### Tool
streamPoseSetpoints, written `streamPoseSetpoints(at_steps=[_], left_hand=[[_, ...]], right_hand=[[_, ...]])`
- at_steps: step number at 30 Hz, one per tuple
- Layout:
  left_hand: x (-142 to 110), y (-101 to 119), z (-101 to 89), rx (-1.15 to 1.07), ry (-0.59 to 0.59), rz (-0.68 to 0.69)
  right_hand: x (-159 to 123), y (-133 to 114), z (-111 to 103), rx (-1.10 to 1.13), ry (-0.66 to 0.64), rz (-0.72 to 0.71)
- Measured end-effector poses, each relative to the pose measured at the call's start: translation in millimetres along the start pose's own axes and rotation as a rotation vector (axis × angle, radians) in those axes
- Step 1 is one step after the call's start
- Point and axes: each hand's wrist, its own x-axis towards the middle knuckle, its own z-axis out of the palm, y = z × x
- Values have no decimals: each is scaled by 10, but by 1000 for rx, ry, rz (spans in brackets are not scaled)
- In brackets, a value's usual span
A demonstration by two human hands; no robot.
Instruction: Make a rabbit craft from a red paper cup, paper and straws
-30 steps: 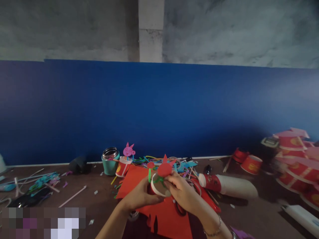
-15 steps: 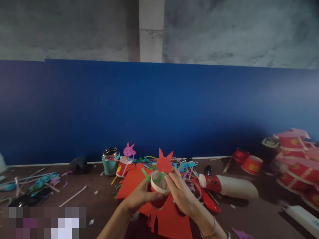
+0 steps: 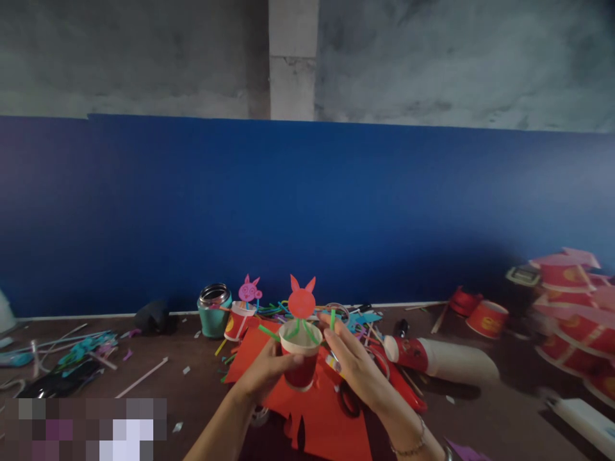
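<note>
My left hand (image 3: 262, 376) is wrapped round a red paper cup (image 3: 300, 362) and holds it upright above a red paper sheet (image 3: 321, 410). A red paper rabbit head (image 3: 302, 299) on green straws (image 3: 298, 330) stands up out of the cup. My right hand (image 3: 350, 366) is just to the right of the cup, fingers stretched out and apart, touching or nearly touching its rim. A small striped object shows under its fingers, too small to name.
A teal jar (image 3: 213, 310) and a red cup with a pink rabbit head (image 3: 248, 292) stand behind. A lying stack of paper cups (image 3: 442, 358) is at the right, more red cups (image 3: 567, 307) far right. Straws and scraps (image 3: 77, 352) litter the brown table.
The cup has turned from tilted toward me to upright, and the rabbit head has risen. My right hand let go of the rabbit head and opened beside the cup.
</note>
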Motion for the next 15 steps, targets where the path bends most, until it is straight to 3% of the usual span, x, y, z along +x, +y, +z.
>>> streamPoseSetpoints(at_steps=[6, 15], left_hand=[[7, 16, 20, -60, 98, 20], [-7, 19, 71, -18, 128, -5]], right_hand=[[7, -13, -92, -95, 15, 25], [-9, 72, 37, -573, 155, 2]])
